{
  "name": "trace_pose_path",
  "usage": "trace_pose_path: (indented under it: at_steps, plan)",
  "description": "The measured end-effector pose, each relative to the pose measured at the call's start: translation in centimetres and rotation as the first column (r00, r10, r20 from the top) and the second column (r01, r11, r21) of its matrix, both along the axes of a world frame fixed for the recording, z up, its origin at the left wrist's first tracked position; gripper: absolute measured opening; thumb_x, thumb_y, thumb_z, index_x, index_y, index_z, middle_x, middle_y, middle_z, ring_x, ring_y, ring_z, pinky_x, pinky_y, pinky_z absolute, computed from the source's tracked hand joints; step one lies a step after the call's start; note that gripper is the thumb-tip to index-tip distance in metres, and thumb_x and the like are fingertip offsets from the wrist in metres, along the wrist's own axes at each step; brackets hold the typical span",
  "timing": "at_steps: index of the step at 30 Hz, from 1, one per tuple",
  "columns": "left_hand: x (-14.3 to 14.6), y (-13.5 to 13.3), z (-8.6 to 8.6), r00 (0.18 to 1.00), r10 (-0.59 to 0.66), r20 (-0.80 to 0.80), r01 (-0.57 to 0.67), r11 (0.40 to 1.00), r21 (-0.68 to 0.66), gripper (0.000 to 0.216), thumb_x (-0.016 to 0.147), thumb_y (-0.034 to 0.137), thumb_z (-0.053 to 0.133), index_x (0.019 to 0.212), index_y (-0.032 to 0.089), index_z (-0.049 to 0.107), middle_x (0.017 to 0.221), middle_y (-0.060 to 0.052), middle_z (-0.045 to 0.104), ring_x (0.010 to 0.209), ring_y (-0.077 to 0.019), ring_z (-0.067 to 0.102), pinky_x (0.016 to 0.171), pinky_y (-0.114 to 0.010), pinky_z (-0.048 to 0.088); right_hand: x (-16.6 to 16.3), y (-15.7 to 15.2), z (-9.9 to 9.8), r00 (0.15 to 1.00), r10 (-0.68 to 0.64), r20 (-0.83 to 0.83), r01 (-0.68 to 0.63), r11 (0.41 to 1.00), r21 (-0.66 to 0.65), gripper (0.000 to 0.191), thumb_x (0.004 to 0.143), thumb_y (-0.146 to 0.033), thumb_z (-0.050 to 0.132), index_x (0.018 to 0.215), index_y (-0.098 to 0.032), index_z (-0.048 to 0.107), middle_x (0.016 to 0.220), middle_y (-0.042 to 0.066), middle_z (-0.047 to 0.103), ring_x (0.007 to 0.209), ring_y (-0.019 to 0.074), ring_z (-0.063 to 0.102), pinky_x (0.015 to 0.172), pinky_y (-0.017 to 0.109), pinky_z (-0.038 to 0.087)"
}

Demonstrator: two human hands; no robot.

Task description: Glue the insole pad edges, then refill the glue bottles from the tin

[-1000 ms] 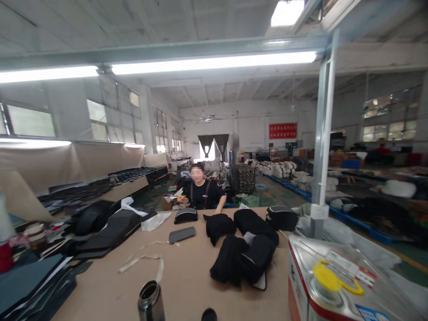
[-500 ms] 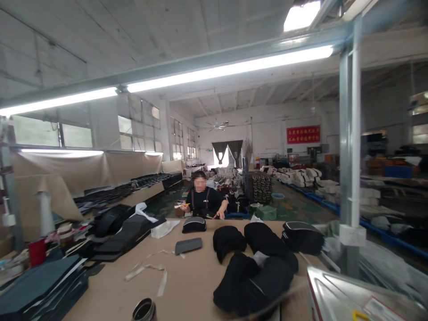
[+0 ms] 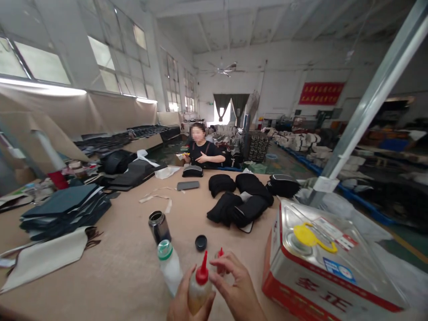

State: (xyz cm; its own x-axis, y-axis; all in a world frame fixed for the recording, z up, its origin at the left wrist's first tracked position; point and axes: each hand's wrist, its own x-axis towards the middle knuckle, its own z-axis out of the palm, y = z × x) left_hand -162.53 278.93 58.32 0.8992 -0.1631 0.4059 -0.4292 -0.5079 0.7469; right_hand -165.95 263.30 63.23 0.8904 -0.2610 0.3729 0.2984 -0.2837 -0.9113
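At the lower middle, my left hand (image 3: 180, 298) is wrapped round a squeeze bottle (image 3: 199, 292) with a red pointed nozzle (image 3: 202, 269) and amber liquid low inside. Close to its right side is my right hand (image 3: 237, 283), fingers curved, thumb and forefinger apart near the nozzle. Partly hidden behind those fingers is a second red nozzle tip (image 3: 220, 253). A clear bottle with a green neck (image 3: 170, 267) stands left of my left hand. Beyond it are an open dark metal flask (image 3: 159, 227) and a round black lid (image 3: 201, 243).
A large metal can (image 3: 321, 263) with a yellow cap (image 3: 306, 235) stands at the right. Black padded pieces (image 3: 240, 207) lie farther back. Dark sheets (image 3: 63, 209) are stacked left. Across the table, a person (image 3: 203, 149) faces this way. A metal post (image 3: 368, 107) rises at right.
My view has tilted down, bringing both hands, the squeeze bottle and the near tabletop into sight. The person across the table has raised a hand from the table edge to the chest.
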Motion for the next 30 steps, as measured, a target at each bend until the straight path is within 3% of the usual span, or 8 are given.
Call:
trace_pose_path:
  at_steps: [2, 5, 8, 11, 18, 24, 27, 30]
  plan:
    - [0.2, -0.9, -0.4, 0.983, -0.010, 0.182, -0.007, 0.996, 0.089, 0.053, 0.083, 0.048, 0.054, 0.127, 0.019, 0.049, 0.117, -0.013, 0.068, 0.102, -0.0271, 0.067, 0.084, -0.037, 0.056, -0.1, 0.8, 0.5, 0.998, -0.048, -0.028, 0.046, 0.998, -0.048, 0.013, 0.079, -0.032, 0.069, 0.082, -0.019, 0.068, 0.074, 0.002, 0.054, 0.073, 0.0195, 0.052, 0.066, 0.029, 0.039]
    - [0.1, -1.1, -1.3, 0.922, 0.004, 0.387, -0.100, 0.968, 0.229, 0.054, 0.087, 0.043, 0.051, 0.133, 0.018, 0.042, 0.119, -0.016, 0.067, 0.097, -0.0264, 0.069, 0.077, -0.036, 0.056, 0.0, 1.8, -0.9, 0.985, -0.151, -0.085, 0.148, 0.988, -0.041, 0.016, 0.074, -0.028, 0.071, 0.071, -0.018, 0.059, 0.071, 0.001, 0.050, 0.068, 0.0191, 0.049, 0.062, 0.028, 0.037]
    - [0.0, -0.9, -2.2, 0.876, 0.013, 0.482, -0.173, 0.941, 0.291, 0.053, 0.087, 0.041, 0.052, 0.133, 0.017, 0.042, 0.113, -0.016, 0.069, 0.093, -0.0280, 0.069, 0.075, -0.038, 0.055, 0.3, 2.5, -2.2, 0.963, -0.219, -0.158, 0.221, 0.975, -0.009, 0.020, 0.070, -0.026, 0.071, 0.069, -0.019, 0.052, 0.068, 0.000, 0.050, 0.064, 0.0187, 0.047, 0.059, 0.028, 0.037]
    - [0.1, -0.6, -2.6, 0.871, -0.005, 0.491, -0.138, 0.957, 0.254, 0.048, 0.088, 0.043, 0.049, 0.128, 0.017, 0.046, 0.107, -0.015, 0.070, 0.088, -0.0256, 0.070, 0.072, -0.034, 0.056, 0.3, 2.9, -2.5, 0.959, -0.232, -0.162, 0.230, 0.973, -0.026, 0.020, 0.071, -0.026, 0.069, 0.066, -0.019, 0.051, 0.065, 0.001, 0.050, 0.062, 0.0189, 0.047, 0.058, 0.029, 0.036]
    - [0.5, 0.2, -2.3, 0.910, -0.081, 0.406, 0.003, 0.982, 0.188, 0.047, 0.087, 0.053, 0.046, 0.119, 0.018, 0.050, 0.099, -0.011, 0.072, 0.079, -0.0231, 0.071, 0.066, -0.030, 0.057, -0.2, 2.7, -0.9, 0.987, -0.133, -0.090, 0.122, 0.986, -0.111, 0.016, 0.074, -0.019, 0.067, 0.068, -0.018, 0.053, 0.068, 0.001, 0.052, 0.065, 0.0181, 0.050, 0.060, 0.028, 0.036]
    - [0.1, 0.4, -1.9, 0.952, -0.148, 0.269, 0.139, 0.989, 0.055, 0.048, 0.084, 0.053, 0.052, 0.118, 0.019, 0.051, 0.102, -0.011, 0.072, 0.085, -0.0231, 0.071, 0.070, -0.029, 0.057, -0.6, 2.2, 0.7, 0.993, -0.059, -0.103, 0.043, 0.987, -0.152, 0.015, 0.074, -0.018, 0.069, 0.071, -0.017, 0.054, 0.072, 0.001, 0.054, 0.068, 0.0180, 0.051, 0.062, 0.027, 0.036]
    - [-0.4, 0.2, 0.0, 0.969, -0.239, 0.056, 0.242, 0.969, -0.050, 0.045, 0.079, 0.048, 0.061, 0.115, 0.023, 0.052, 0.099, -0.008, 0.073, 0.083, -0.0226, 0.071, 0.067, -0.027, 0.056, -0.8, 1.6, 1.6, 0.993, 0.018, -0.115, -0.032, 0.992, -0.119, 0.015, 0.077, -0.021, 0.069, 0.071, -0.017, 0.056, 0.072, 0.001, 0.054, 0.069, 0.0177, 0.050, 0.063, 0.027, 0.036]
    - [-0.5, 0.1, 3.2, 0.900, -0.380, -0.212, 0.352, 0.922, -0.159, 0.040, 0.074, 0.044, 0.066, 0.107, 0.023, 0.057, 0.091, -0.004, 0.073, 0.078, -0.0217, 0.069, 0.069, -0.028, 0.055, -0.7, 0.7, 2.6, 0.985, 0.116, -0.125, -0.125, 0.990, -0.066, 0.020, 0.077, -0.029, 0.072, 0.070, -0.016, 0.058, 0.069, 0.000, 0.053, 0.066, 0.0166, 0.048, 0.061, 0.027, 0.035]
